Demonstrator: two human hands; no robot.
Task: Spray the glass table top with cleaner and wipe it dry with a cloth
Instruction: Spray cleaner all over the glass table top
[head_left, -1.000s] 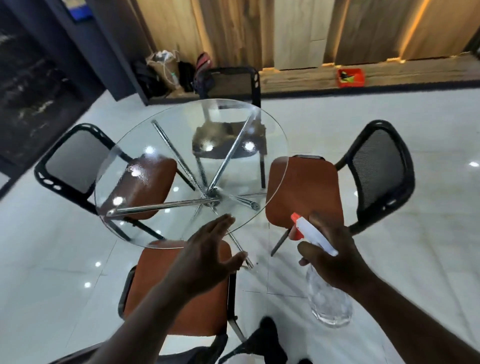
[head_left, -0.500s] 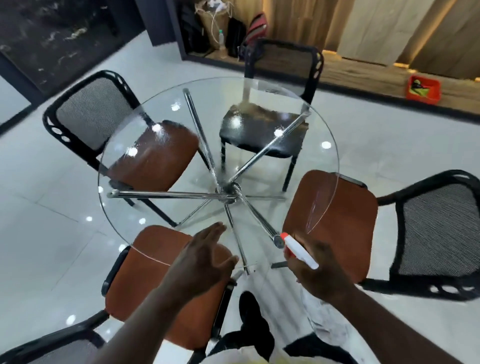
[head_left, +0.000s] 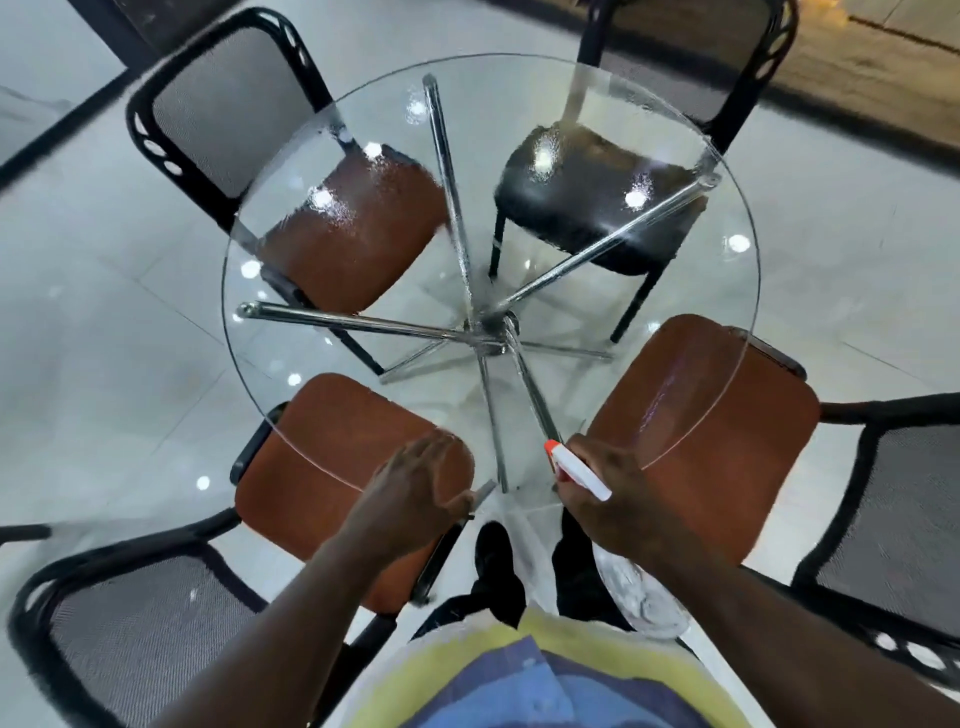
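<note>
A round glass table top (head_left: 613, 395) on crossed chrome legs (head_left: 483, 332) fills the middle of the view, with wet droplets over its far half. My right hand (head_left: 618, 493) grips a clear spray bottle (head_left: 576, 470) with a white head and orange nozzle, held at the table's near edge and aimed toward the middle. The bottle's clear body (head_left: 644, 597) hangs below my wrist. My left hand (head_left: 415, 493) hovers flat and empty, fingers apart, over the near edge. No cloth is in view.
Mesh-backed chairs ring the table: brown seats at far left (head_left: 353, 234), near left (head_left: 332, 457) and near right (head_left: 727, 457), a black seat at far right (head_left: 587, 202). White glossy tile floor (head_left: 104, 312) lies all around. My feet stand between the two near chairs.
The view has come closer and tilted further down over the table. Both hands have moved forward to the near edge; the bottle stays in my right hand.
</note>
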